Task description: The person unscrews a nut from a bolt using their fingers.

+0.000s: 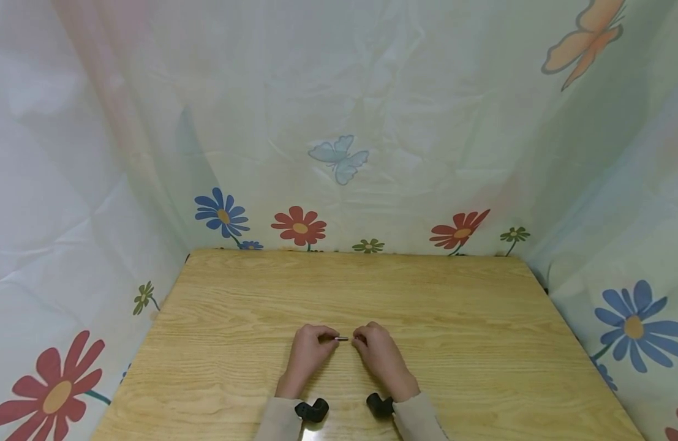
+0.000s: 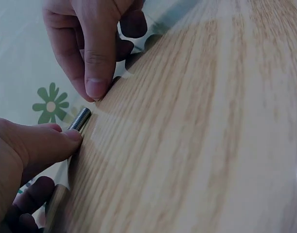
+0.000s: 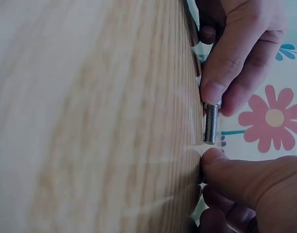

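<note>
A small silver bolt [image 1: 342, 338] lies level just above the wooden table [image 1: 460, 318], between my two hands. My left hand [image 1: 310, 349] pinches one end of it; in the left wrist view the thumb [image 2: 51, 141] sits against the bolt [image 2: 80, 119]. In the right wrist view my left hand's fingertips [image 3: 212, 91] close on the head of the bolt [image 3: 211, 124]. My right hand [image 1: 378, 352] has curled fingers, with its thumb [image 3: 226, 165] a hair's width from the bolt's free end. Nothing shows between its fingers.
Pale curtains printed with flowers and butterflies [image 1: 339, 159] close in the table at the back and on both sides. Black wrist cameras [image 1: 312, 409] [image 1: 380, 405] sit on my sleeves near the front edge.
</note>
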`<state>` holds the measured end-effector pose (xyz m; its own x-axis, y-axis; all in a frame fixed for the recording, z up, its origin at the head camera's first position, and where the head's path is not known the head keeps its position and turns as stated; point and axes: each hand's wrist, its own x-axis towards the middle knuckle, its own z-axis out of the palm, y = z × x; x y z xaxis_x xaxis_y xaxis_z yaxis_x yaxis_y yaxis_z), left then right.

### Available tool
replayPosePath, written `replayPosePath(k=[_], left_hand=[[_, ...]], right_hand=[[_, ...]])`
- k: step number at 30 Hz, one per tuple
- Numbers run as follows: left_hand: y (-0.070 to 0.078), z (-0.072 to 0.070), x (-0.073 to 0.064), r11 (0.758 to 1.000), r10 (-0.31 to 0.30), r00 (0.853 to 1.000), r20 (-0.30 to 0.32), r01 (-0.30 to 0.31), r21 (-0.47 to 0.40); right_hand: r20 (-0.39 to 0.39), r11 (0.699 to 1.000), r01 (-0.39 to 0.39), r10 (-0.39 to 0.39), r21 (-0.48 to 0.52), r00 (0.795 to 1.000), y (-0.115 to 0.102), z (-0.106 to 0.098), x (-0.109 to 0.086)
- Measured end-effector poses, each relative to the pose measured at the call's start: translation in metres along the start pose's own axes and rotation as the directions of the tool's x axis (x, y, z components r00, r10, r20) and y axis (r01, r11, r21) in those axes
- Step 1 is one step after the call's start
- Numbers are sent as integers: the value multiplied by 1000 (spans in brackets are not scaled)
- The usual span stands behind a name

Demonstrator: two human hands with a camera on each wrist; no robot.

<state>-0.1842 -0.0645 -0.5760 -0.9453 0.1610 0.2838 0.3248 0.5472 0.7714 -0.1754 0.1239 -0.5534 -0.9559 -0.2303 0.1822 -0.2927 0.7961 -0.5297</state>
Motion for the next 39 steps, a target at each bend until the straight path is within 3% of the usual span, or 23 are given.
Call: replayPosePath(k=[12,18,39], left_hand=[[-2,3,1,1000,-17,1000,-1,17,-15],[-1,4,1,1000,-11,1000,-9,11,-13],[-1,4,1,1000,-30,1000,3,30,-2]], right_hand=[[3,995,2,-3,98,1000,-1,-1,1],[24,991,-38,35,131,999,0,-1,3],[22,991,-40,37,128,999,3,0,5]])
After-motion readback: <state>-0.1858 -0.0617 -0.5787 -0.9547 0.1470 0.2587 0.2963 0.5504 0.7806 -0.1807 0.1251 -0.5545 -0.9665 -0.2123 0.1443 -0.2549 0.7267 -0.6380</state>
